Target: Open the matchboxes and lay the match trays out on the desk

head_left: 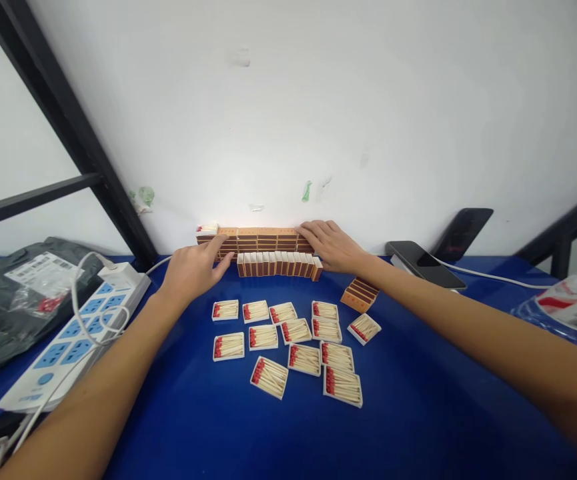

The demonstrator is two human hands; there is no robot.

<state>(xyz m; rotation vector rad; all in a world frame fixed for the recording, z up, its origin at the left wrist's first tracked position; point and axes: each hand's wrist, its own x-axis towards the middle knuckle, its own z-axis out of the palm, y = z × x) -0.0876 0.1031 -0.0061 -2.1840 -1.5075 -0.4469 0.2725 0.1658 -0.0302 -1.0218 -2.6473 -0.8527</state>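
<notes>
- head view: my left hand [191,267] is half open at the left part of the matchbox stack [268,241], thumb spread away from the fingers, with nothing enclosed.
- my right hand [335,247] lies over the stack's right end, fingers slightly bent; i cannot tell whether it grips.
- the stack stands between my hands, at the foot of the white wall [268,120], on the blue table [193,427].
- a match-filled tray [211,233] sits on top at its left end.
- just in front stands a row of upright boxes [275,265], the rightmost one tilted.
- nearer me lie loose white trays [343,399] full of red-tipped matches [335,382].
- a small block of boxes [360,295] is partly hidden by my right forearm.
- a power strip [73,329] lies beside my left arm; a phone [418,261] lies beyond my right.
</notes>
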